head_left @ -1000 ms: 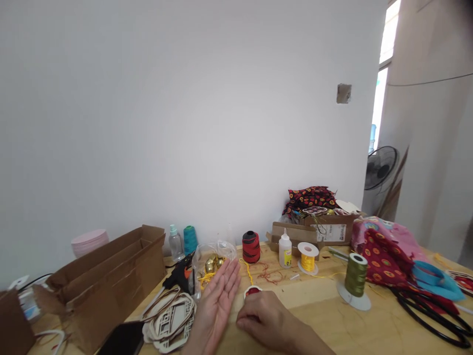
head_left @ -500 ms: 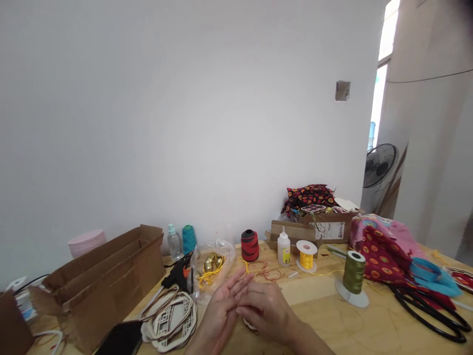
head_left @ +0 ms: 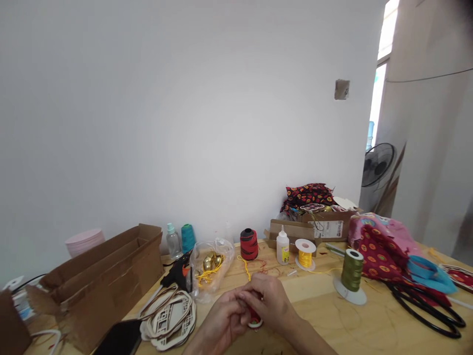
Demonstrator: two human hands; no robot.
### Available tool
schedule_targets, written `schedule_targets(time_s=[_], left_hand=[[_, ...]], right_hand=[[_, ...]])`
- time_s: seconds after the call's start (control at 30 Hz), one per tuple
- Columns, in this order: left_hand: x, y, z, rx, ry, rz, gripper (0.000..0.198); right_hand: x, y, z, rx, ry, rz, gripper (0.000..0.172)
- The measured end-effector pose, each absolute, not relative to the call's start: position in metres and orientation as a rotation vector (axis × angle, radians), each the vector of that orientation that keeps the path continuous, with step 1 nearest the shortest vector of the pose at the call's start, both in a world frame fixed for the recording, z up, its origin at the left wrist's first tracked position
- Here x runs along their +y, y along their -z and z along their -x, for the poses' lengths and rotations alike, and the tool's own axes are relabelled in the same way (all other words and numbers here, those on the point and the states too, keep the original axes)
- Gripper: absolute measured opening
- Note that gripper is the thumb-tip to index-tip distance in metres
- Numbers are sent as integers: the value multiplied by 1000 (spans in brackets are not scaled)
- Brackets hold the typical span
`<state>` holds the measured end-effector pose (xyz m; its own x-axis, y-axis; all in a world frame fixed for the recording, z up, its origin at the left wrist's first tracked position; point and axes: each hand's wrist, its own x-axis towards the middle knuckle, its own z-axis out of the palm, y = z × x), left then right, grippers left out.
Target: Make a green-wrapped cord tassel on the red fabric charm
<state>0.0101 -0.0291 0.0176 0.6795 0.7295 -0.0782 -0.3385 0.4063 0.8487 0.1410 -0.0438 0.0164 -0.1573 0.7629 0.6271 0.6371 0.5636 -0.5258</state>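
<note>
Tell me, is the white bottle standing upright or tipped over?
Upright: the white bottle stands on the wooden table, its nozzle pointing up.

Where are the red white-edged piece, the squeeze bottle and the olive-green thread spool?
Red white-edged piece (head_left: pixel 254 316): head view, on its exposed red face.
Squeeze bottle (head_left: pixel 283 249): head view, on the middle of its body.
Olive-green thread spool (head_left: pixel 352 272): head view, on its wound thread.

Left hand (head_left: pixel 226 314), right hand (head_left: pixel 269 300), forearms (head_left: pixel 305 336); all bare
</note>
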Motion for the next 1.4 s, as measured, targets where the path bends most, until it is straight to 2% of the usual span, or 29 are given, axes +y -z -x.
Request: schedule_targets(time_s=[0.27, 0.47, 0.63, 0.73, 0.9, 1.03, 1.2, 1.4], left_hand=[[-29, -20, -12, 434, -693, -938, 47], [-16, -14, -2, 368, -875, -742, 54], [-7, -14, 7, 195, -945, -673, 60], [-9, -18, 6, 143, -944, -695, 74], [-18, -24, 2, 163, -953, -680, 91], [-24, -30, -3, 215, -954, -729, 92], [-28, -26, -11, 306, -943, -825, 88], [-30, -17, -13, 517, -963, -1220, 57]], right_hand=[[-44, -18, -140, -1754, -339, 1147, 13], [-46, -24, -140, -1584, -513, 977, 16], [-43, -19, -136, -1708, -459, 1003, 10], [-40, -12, -133, -1777, -407, 1049, 7], [-40, -5, -129, -1779, -383, 1088, 13], [-42, -6, -129, -1717, -459, 1069, 7], [-42, -7, -130, -1617, -631, 1048, 11], [-39, -4, -128, -1580, -749, 1120, 10]])
